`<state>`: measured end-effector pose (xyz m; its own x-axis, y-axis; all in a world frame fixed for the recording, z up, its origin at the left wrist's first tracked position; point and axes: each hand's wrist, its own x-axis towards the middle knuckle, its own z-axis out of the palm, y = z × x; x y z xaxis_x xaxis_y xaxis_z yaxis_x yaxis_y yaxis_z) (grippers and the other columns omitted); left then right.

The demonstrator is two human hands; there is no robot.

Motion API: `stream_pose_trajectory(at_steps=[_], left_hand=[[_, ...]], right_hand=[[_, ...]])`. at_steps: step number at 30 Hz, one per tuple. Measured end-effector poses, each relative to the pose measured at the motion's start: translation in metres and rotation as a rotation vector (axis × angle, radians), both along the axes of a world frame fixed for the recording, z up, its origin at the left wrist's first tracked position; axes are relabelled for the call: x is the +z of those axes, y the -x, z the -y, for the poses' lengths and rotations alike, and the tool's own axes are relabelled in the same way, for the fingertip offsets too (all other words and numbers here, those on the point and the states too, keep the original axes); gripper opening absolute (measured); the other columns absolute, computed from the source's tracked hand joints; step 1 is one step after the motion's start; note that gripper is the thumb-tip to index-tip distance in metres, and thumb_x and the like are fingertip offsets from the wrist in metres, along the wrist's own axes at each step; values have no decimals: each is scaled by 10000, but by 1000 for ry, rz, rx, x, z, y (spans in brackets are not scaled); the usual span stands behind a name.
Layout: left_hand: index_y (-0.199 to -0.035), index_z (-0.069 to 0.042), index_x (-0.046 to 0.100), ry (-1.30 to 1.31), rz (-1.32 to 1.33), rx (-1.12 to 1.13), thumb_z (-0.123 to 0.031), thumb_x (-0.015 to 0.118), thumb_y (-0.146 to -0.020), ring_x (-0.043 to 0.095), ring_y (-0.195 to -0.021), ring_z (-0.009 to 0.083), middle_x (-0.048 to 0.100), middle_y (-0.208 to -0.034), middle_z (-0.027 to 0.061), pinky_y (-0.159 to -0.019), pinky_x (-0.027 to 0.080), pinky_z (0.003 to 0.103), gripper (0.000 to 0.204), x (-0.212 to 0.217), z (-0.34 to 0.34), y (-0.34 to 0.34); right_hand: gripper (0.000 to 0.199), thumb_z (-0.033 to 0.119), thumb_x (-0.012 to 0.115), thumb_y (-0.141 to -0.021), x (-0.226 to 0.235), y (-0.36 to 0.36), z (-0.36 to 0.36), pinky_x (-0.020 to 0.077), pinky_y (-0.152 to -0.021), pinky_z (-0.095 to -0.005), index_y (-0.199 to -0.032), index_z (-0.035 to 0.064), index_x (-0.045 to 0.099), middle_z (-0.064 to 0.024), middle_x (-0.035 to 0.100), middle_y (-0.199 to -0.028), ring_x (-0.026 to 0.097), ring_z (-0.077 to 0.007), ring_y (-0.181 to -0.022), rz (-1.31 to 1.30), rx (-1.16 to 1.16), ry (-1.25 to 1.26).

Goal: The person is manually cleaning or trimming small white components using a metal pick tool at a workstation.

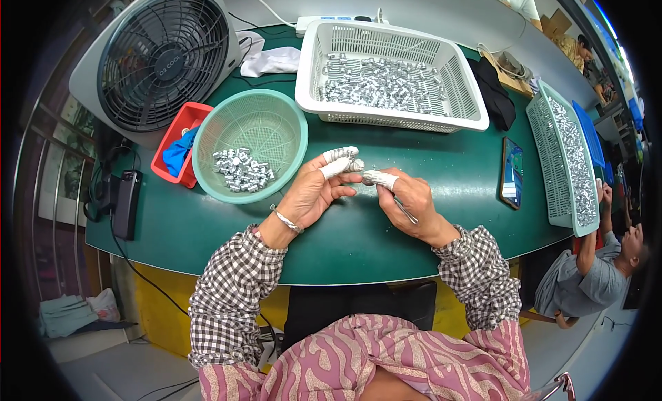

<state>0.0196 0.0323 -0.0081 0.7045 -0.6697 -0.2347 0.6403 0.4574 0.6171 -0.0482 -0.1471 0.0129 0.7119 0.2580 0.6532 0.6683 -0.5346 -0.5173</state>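
A grey fan [162, 59] stands beside a phone [512, 172].

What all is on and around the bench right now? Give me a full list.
Table: one, dark green, under everything.
Round basket: one, pale green, left of the hands, holding a small heap of silver metal parts.
White basket: one, rectangular, at the back centre, its floor covered with silver parts.
Long basket: one, pale green, on the right, full of silver parts.
Red bin: one, left of the round basket, blue cloth inside.
Fan: one, grey and black, back left.
Phone: one, lying flat, right of the hands.
Black cloth: one, beside the white basket.
Left hand: taped fingertips, pinching a small silver part.
Right hand: taped thumb, holding a thin metal tool.
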Motion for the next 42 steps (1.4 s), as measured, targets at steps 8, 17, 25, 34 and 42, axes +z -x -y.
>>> stream_pose_trajectory(at_steps=[8, 17, 25, 34, 42], left_hand=[[-1179, 24, 465, -17, 14, -20, -98, 504, -889, 634, -819, 160, 605, -993, 125, -623, 564, 235, 317, 1, -1, 0], [-1178, 27, 463, -35, 63, -42, -94, 501, -888, 633, -817, 160, 596, -1000, 122, -620, 563, 236, 317, 2, 0, 2], [-1148, 29, 476, -299, 278, 42, -113, 510, -890, 616, -782, 148, 593, -967, 103, -597, 546, 249, 296, 8, 3, 7], [-1122, 19, 489, -103, 118, 19, -190, 492, -911, 574, -687, 118, 576, -871, 47, -536, 512, 230, 297, 5, 3, 7], [-1050, 19, 525, -68, 90, -41, -256, 434, -936, 486, -542, 83, 473, -693, -4, -413, 428, 208, 311, 7, 7, 13]], right_hand=[[178, -90, 545, -731, 0, -1, 1, 419, -462, -301, -903, -50, 561, -145, 580, -748, 545, -225, -531, -82, -14, -16], [128, -68, 554, -727, -4, -3, 0, 405, -438, -327, -850, -36, 552, -139, 567, -731, 527, -253, -508, -87, -27, -51], [80, -69, 530, -770, -2, 0, -4, 409, -454, -304, -840, -46, 559, -129, 578, -705, 534, -211, -506, -161, -104, -60], [197, 52, 456, -881, 11, 6, -3, 402, -438, -284, -721, -31, 535, -79, 540, -579, 522, -142, -468, -447, -2, -49], [222, 84, 476, -885, 6, 2, -1, 399, -414, -301, -688, -19, 487, -84, 528, -572, 493, -167, -422, -467, 20, 19]])
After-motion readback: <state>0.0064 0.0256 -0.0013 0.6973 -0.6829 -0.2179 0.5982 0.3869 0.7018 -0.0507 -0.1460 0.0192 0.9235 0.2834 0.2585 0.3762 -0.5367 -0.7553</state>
